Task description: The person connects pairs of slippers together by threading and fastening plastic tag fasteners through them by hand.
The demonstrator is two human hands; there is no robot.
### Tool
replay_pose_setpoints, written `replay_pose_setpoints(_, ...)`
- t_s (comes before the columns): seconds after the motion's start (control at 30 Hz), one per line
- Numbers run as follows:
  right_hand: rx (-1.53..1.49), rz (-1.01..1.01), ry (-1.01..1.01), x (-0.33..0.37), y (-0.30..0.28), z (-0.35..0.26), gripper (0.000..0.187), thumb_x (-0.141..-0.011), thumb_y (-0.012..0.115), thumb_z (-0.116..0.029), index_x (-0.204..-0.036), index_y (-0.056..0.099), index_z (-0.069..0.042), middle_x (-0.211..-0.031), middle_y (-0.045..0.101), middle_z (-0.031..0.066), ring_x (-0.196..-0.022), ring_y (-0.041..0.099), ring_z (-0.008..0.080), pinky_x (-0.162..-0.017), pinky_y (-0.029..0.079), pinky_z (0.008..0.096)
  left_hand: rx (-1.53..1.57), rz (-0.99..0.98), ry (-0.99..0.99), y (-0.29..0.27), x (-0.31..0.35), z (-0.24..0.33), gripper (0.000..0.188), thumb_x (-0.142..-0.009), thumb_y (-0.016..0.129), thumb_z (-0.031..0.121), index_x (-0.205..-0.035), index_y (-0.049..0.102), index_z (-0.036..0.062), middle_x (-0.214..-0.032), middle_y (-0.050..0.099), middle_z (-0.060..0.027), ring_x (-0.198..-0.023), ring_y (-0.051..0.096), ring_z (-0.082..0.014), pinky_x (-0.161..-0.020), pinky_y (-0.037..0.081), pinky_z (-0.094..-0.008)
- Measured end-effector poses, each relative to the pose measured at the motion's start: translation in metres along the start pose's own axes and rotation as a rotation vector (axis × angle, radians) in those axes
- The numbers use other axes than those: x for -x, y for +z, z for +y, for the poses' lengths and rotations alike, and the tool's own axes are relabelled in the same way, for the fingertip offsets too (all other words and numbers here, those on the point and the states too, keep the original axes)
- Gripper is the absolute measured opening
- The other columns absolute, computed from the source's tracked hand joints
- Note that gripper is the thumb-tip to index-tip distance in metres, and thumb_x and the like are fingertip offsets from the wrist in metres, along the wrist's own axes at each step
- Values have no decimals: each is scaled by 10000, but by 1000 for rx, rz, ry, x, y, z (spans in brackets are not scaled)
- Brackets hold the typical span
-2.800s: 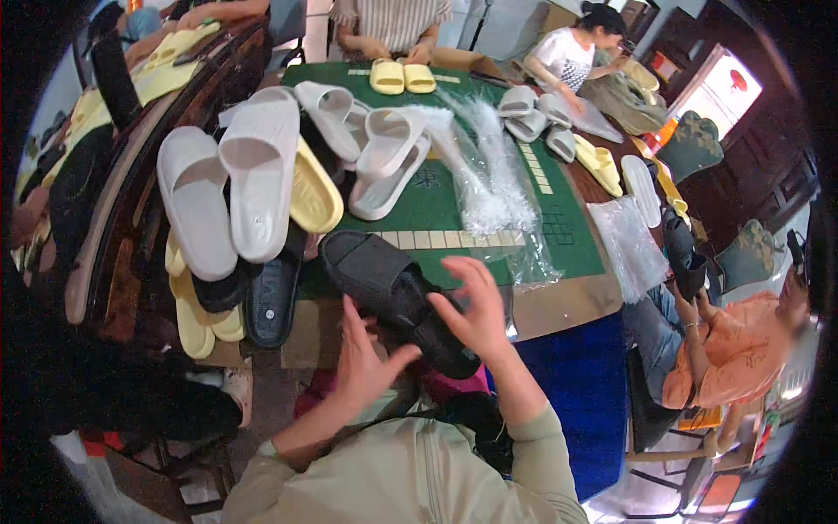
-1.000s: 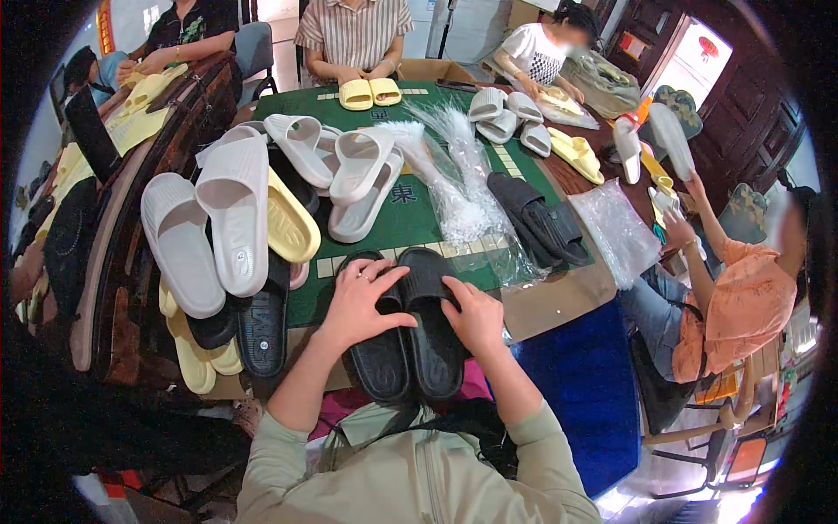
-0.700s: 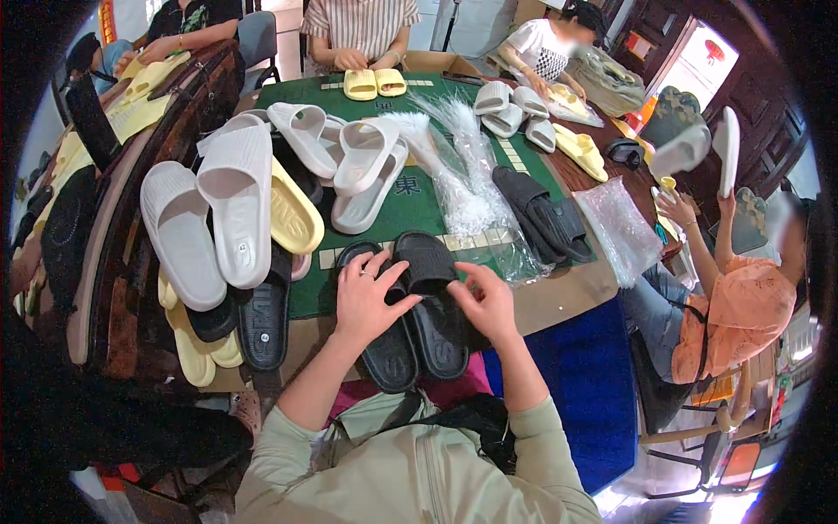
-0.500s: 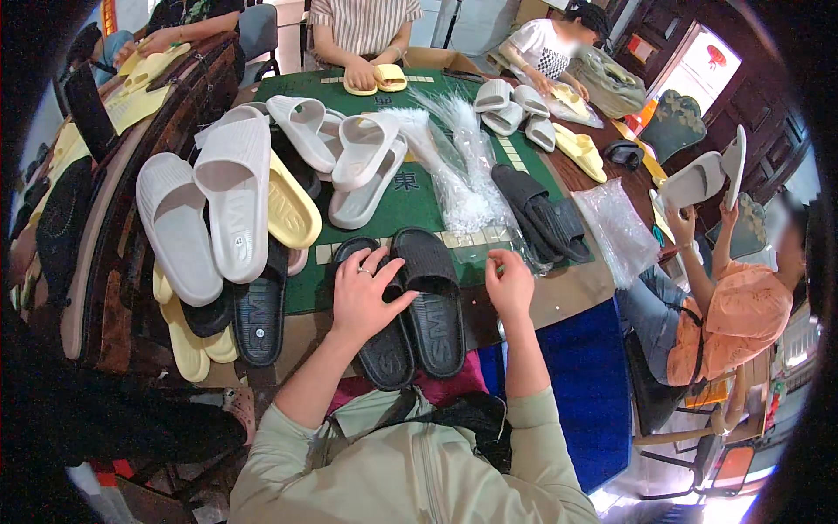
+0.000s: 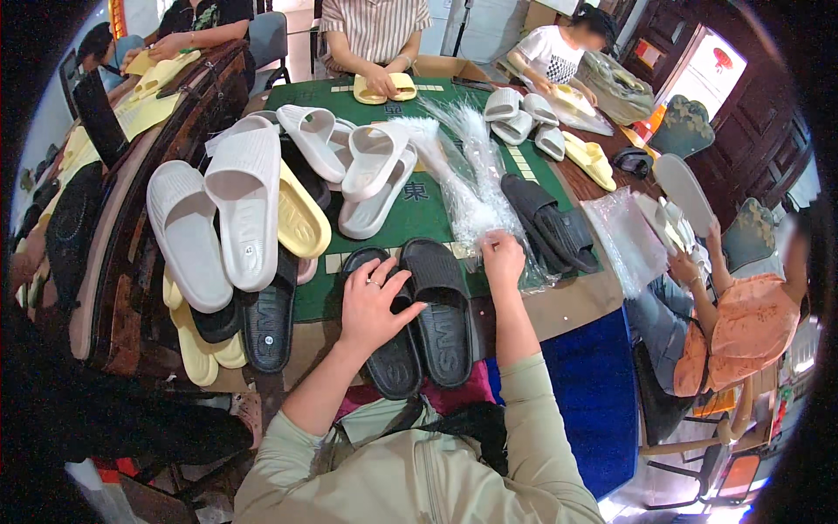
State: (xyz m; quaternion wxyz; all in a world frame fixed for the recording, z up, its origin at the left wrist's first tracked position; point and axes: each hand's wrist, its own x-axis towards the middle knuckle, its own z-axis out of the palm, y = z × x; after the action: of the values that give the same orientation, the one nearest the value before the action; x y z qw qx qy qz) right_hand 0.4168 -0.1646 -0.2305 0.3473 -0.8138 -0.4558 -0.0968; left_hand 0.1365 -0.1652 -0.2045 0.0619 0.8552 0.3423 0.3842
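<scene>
A pair of black slide sandals lies side by side at the table's near edge. My left hand (image 5: 371, 301) rests on the strap of the left black slide (image 5: 393, 367), its fingers spread. The right black slide (image 5: 443, 336) lies beside it, its ribbed strap uncovered. Just beyond, my right hand (image 5: 504, 265) is pinched at the white lower end of a bundle of thin clear plastic strands (image 5: 471, 179). Whether a strand is between those fingertips cannot be made out. Another pair of black slides (image 5: 548, 223) sits right of the bundle.
Light grey slides (image 5: 244, 205) pile up at left with a yellow slide (image 5: 301, 218) among them. More grey slides (image 5: 517, 118) lie at the far right, near clear plastic bags (image 5: 624, 240). A person in orange (image 5: 746, 323) holds grey slides at right; others sit around the table.
My right hand has moved a little left and up, onto the end of the strand bundle. My left hand stays on the left slide. The person at right has lowered one grey slide.
</scene>
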Motion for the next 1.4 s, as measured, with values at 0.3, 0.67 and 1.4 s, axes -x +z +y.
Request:
replay_pose_setpoints(0.3,-38,63,-10,2,5,2,154,-791,674,-223,-839,669,-76,-806,641,124,-756,628,338,-680,493,456,0,-5,-8,-1,-1,-1,512,-713,748,434,-1093,636,110,-1245,554,-112,-1167,467,-325,-963,392,-472)
replay_pose_setpoints(0.67,-42,128,-49,4,9,7,180,-808,667,-218,-784,658,-40,-789,629,138,-771,623,347,-698,503,450,10,9,3,1,1,-2,508,-723,738,438,-1087,637,99,-1244,555,-117,-1170,465,-329,-971,387,-474)
replay_pose_setpoints(1.4,-385,153,-37,20,-28,-15,102,-790,660,-118,-808,618,-27,-781,622,111,-625,598,228,-594,480,333,6,12,-7,-2,5,-7,516,-729,732,455,-1081,633,92,-1251,551,-119,-1169,468,-333,-973,387,-469)
